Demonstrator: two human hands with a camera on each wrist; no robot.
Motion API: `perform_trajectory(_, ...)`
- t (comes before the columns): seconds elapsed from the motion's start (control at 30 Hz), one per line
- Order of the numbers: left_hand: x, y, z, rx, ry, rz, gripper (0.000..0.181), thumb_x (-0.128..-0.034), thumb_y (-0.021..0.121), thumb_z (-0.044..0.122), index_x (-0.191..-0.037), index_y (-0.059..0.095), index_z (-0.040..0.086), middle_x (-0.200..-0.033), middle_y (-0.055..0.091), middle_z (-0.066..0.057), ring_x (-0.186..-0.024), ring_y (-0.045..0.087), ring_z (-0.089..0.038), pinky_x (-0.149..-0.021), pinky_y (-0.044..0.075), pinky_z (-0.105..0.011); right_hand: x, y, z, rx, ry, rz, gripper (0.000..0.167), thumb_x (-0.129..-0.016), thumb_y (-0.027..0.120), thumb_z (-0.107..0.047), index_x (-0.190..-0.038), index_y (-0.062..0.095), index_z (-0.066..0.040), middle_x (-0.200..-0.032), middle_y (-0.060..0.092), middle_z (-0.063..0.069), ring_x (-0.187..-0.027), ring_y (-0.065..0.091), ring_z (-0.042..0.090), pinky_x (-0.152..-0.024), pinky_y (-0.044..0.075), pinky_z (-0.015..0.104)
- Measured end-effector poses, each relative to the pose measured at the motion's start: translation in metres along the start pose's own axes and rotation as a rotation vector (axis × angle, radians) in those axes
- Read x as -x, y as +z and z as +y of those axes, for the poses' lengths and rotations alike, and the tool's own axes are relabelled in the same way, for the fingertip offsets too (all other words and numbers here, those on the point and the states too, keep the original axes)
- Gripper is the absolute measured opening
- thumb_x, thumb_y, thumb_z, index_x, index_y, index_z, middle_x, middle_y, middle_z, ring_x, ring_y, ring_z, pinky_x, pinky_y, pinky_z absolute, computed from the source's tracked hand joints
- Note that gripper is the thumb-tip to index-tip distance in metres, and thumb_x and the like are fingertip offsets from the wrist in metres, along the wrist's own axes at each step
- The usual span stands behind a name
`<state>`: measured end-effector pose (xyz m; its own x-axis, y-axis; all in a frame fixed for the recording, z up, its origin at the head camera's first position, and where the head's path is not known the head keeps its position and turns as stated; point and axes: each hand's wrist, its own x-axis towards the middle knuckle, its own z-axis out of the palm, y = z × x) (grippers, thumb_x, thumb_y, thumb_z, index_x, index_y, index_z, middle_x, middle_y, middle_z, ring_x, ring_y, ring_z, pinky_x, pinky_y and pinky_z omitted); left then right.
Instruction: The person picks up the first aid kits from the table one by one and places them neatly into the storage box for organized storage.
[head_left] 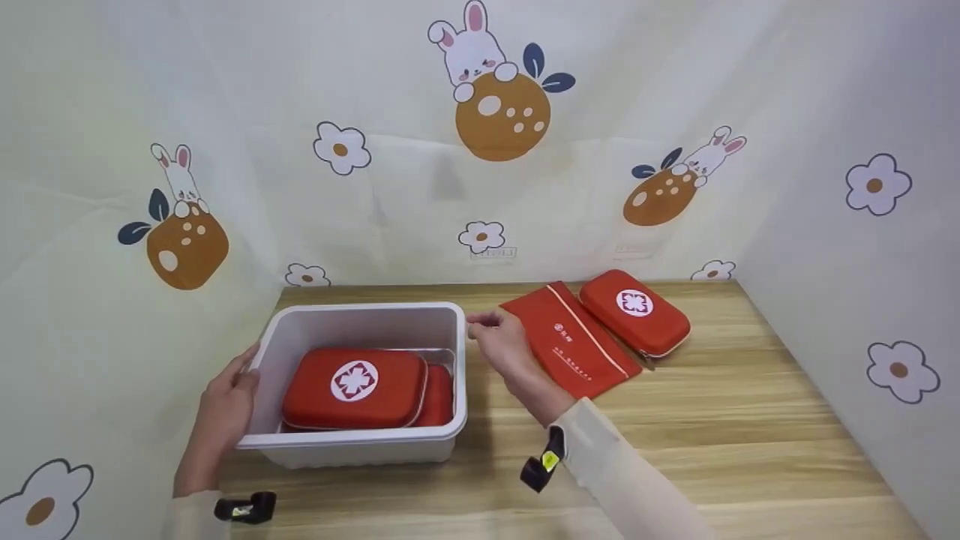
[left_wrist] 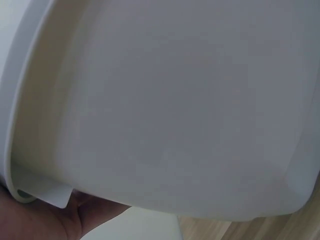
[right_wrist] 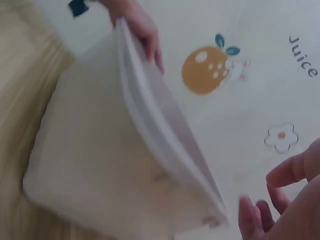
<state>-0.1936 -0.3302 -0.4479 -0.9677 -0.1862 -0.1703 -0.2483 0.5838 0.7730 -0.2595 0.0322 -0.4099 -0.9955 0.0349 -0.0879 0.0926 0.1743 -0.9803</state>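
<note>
A white plastic bin (head_left: 360,439) stands on the wooden table. Inside it lies a red zippered first-aid case (head_left: 311,386) with a white emblem, partly covering another red item (head_left: 442,397). My left hand (head_left: 226,405) grips the bin's left rim; in the left wrist view part of that hand (left_wrist: 65,217) shows beneath the rim, by a small tab. Just off the right rim is my right hand (head_left: 510,349), fingers loosely bent. The right wrist view shows this hand (right_wrist: 295,205) apart from the bin wall (right_wrist: 95,135), holding nothing.
A flat red pouch (head_left: 570,341) with white print lies right of my right hand. Beside it, toward the back, rests a second red first-aid case (head_left: 652,322). Printed fabric (head_left: 405,202) with rabbits and flowers encloses the table's back and sides.
</note>
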Motion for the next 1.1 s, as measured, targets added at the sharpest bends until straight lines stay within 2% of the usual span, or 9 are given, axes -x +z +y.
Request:
perform_trajectory(0.07,0.000,0.000,0.000,0.000,-0.001,-0.002,0.056,-0.1086,0.017,0.034,-0.162,0.008,0.022,-0.163,0.022,-0.028,-0.147,0.028,-0.051,-0.117,0.025,-0.069,-0.005,-0.011,0.012,0.067,-0.027,0.080,0.024,-0.084,0.063,-0.006,-0.106,0.069,0.001,-0.103,0.069,0.014,-0.088,0.062,0.019,-0.073,0.051,0.025)
perform_trajectory(0.13,0.000,0.001,0.000,0.002,-0.002,-0.001,0.056,-0.1086,0.017,0.035,-0.162,0.008,0.022,-0.163,0.022,-0.028,-0.147,0.028,-0.051,-0.117,0.025,-0.069,-0.011,-0.024,0.024,0.102,-0.005,0.122,0.028,-0.086,0.067,-0.010,-0.110,0.066,0.003,-0.110,0.067,0.018,-0.096,0.063,0.025,-0.081,0.053,0.031)
perform_trajectory(0.3,0.001,0.002,0.001,0.019,-0.010,-0.004,0.056,-0.1087,0.018,0.036,-0.162,0.008,0.023,-0.164,0.021,-0.027,-0.147,0.029,-0.051,-0.117,0.025,-0.069,-0.025,-0.058,0.051,0.188,0.150,0.183,0.054,-0.088,0.075,-0.027,-0.127,0.057,0.005,-0.132,0.059,0.023,-0.118,0.057,0.032,-0.103,0.049,0.042)
perform_trajectory(0.43,0.001,0.002,0.001,0.024,-0.011,-0.008,0.056,-0.1087,0.018,0.036,-0.162,0.008,0.023,-0.164,0.022,-0.026,-0.147,0.029,-0.050,-0.117,0.026,-0.069,-0.031,-0.085,0.069,0.232,0.266,0.220,0.072,-0.088,0.076,-0.031,-0.140,0.045,0.006,-0.141,0.050,0.025,-0.125,0.050,0.036,-0.113,0.043,0.048)
perform_trajectory(0.6,0.001,-0.001,0.002,0.018,-0.019,-0.016,0.056,-0.1087,0.017,0.037,-0.162,0.007,0.023,-0.163,0.021,-0.027,-0.146,0.029,-0.051,-0.116,0.027,-0.069,-0.035,-0.112,0.093,0.296,0.374,0.308,0.088,-0.087,0.076,-0.032,-0.144,0.027,0.014,-0.140,0.037,0.032,-0.126,0.041,0.042,-0.115,0.039,0.051)
perform_trajectory(0.77,0.003,-0.001,0.001,-0.004,0.011,0.012,0.056,-0.1084,0.016,0.032,-0.162,0.012,0.020,-0.160,0.028,-0.031,-0.145,0.033,-0.050,-0.118,0.026,-0.067,-0.036,-0.130,0.116,0.265,0.427,0.402,0.099,-0.087,0.074,-0.032,-0.148,0.012,0.017,-0.142,0.029,0.036,-0.130,0.035,0.047,-0.119,0.032,0.056)
perform_trajectory(0.9,0.001,-0.001,0.001,-0.013,0.028,0.019,0.055,-0.1082,0.017,0.031,-0.162,0.013,0.020,-0.159,0.028,-0.031,-0.144,0.033,-0.050,-0.118,0.025,-0.067,-0.033,-0.137,0.128,0.275,0.443,0.419,0.101,-0.086,0.076,-0.034,-0.148,0.014,0.015,-0.140,0.030,0.036,-0.128,0.035,0.047,-0.118,0.032,0.058)
perform_trajectory(1.1,0.001,-0.001,0.002,-0.019,0.022,0.008,0.055,-0.1085,0.016,0.030,-0.162,0.011,0.020,-0.163,0.023,-0.028,-0.146,0.029,-0.050,-0.118,0.026,-0.067,-0.036,-0.142,0.138,0.327,0.457,0.427,0.096,-0.085,0.078,-0.034,-0.143,0.021,0.016,-0.134,0.033,0.035,-0.118,0.040,0.045,-0.111,0.039,0.056)
